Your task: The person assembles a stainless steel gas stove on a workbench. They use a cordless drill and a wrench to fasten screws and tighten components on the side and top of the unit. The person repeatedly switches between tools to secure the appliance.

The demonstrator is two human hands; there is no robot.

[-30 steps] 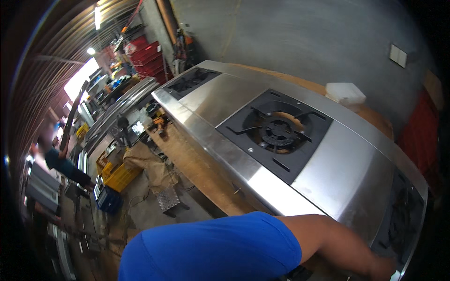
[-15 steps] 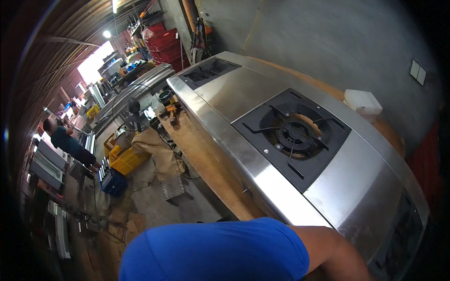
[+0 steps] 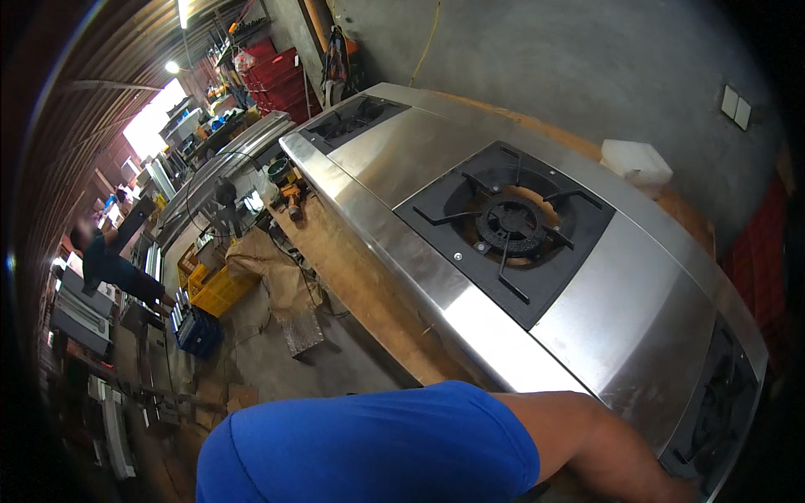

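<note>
A long stainless steel stove top [image 3: 620,314] fills the right side. A black burner plate with a round burner [image 3: 510,226] and pan supports sits at its middle. Another burner plate [image 3: 352,121] is at its far end, and a third [image 3: 717,402] is at its near right end. From a blue sleeve, my left arm [image 3: 579,432] bends across the stove's near edge. My left hand [image 3: 683,489] is low beside the near right burner plate, with its fingers hidden at the picture's edge. My right hand is outside the picture.
The stove rests on a wooden bench [image 3: 369,281] along a grey wall. A white plastic container [image 3: 637,163] stands behind it. An orange power tool [image 3: 292,201] lies on the bench's far end. Yellow [image 3: 222,289] and blue crates [image 3: 197,331] are on the floor. A co-worker [image 3: 117,264] stands farther left.
The whole view has shifted slightly, and the stove now appears farther left. My left forearm shows more, extended to the right. The co-worker now has a dark flat panel raised in front.
</note>
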